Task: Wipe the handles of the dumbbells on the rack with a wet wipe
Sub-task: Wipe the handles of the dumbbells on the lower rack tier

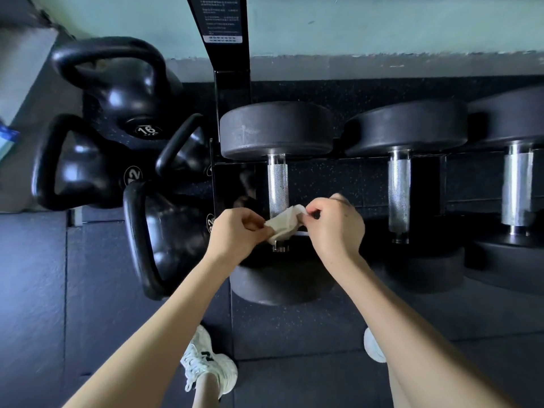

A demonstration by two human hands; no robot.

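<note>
Three black dumbbells lie across the low rack [426, 157], their knurled steel handles pointing toward me. Over the near end of the leftmost dumbbell's handle [277, 184] a white wet wipe [285, 223] is stretched between my hands. My left hand [238, 232] pinches the wipe's left end and my right hand [334, 223] pinches its right end. The wipe hides the handle's lower part. The middle dumbbell's handle [399, 192] and the right dumbbell's handle [516, 187] are bare.
Several black kettlebells [123, 92] stand on the rubber floor left of the rack. The rack's black upright post [226, 39] rises at the back against a pale wall. My white sneakers [206, 363] stand on the dark floor mat below.
</note>
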